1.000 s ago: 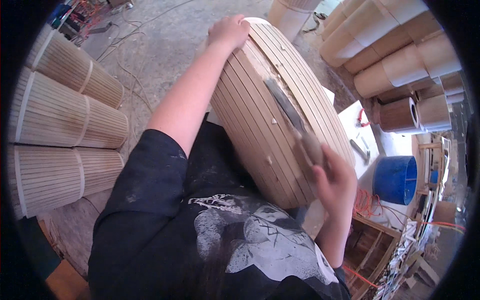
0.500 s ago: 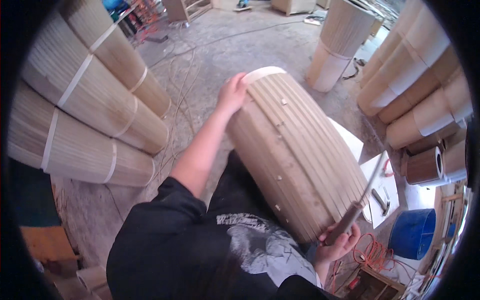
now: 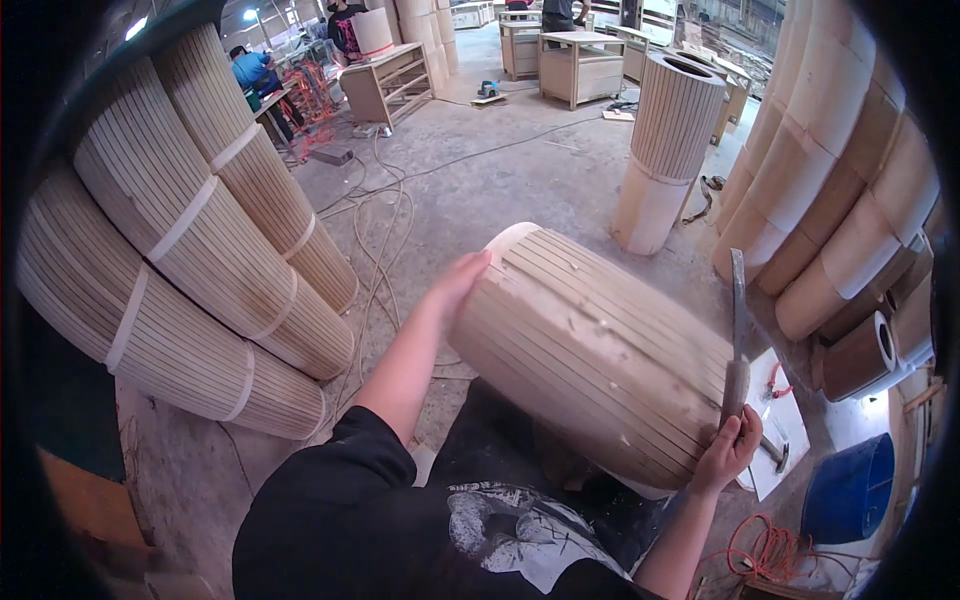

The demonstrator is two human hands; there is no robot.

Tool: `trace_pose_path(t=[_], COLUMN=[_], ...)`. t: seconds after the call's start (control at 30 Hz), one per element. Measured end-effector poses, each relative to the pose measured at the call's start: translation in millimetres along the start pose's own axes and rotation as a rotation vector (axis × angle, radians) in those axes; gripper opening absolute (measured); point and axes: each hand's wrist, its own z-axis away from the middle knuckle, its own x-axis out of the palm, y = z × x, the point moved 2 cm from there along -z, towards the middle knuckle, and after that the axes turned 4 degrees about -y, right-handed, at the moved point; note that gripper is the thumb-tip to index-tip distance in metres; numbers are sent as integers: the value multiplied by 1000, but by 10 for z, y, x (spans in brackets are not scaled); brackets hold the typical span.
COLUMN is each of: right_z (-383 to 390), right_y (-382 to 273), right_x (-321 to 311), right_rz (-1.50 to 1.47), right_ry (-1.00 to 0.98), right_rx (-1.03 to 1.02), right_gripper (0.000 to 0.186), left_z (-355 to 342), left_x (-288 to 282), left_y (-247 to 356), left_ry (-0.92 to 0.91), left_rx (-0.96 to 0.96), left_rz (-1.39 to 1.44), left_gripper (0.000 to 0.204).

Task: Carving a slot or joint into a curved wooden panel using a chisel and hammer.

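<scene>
Across my lap lies a wooden cylinder (image 3: 590, 360) clad in narrow slats, with a bare smooth strip and small light bits on its surface. My left hand (image 3: 462, 285) holds its far-left end at the pale rim, the fingers partly hidden behind it. At the near-right end, my right hand (image 3: 728, 455) is closed round the handle of a chisel (image 3: 738, 330), whose long metal blade points upward. That hand also rests against the cylinder's end. Beside it, a hammer (image 3: 775, 455) and red-handled pliers (image 3: 774, 382) lie on a white board (image 3: 792, 415).
Tall slatted cylinders (image 3: 200, 290) lean at the left, and more cylinders (image 3: 830, 200) line the right. One cylinder (image 3: 670, 140) stands ahead. Cables (image 3: 385, 240) trail over the floor. A blue bucket (image 3: 850, 490) and orange hose (image 3: 765, 550) are at lower right. Other people (image 3: 258, 75) are far back.
The cylinder has turned about its length and lies more crosswise, blurred by motion. The chisel has swung more upright in my right hand. My view has tilted up, showing more of the workshop.
</scene>
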Motion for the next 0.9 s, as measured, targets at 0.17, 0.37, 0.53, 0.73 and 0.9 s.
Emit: trace_pose_path(t=[0.17,0.37,0.53,0.73,0.9], right_z=[-44,0,346,499,492], right_y=[80,-119,-274,-475,-305], right_x=[-81,-159,-390,-492,-515], right_rz=[55,-442,-705,-702,-655], right_ry=[-28,137,174,173,323], right_rx=[-39,288,246,229,331], right_gripper=[31,35,52,45,51], left_z=[257,399,634,1226,917], left_x=[-176,-331,-507,-527,-639], left_y=[-292,-583,-887,-923,-1177], left_ry=[-94,107,158,109,317], left_rx=[-50,28,144,264,75], left_rz=[147,139,14,52,-116], left_gripper=[56,62,47,44,54])
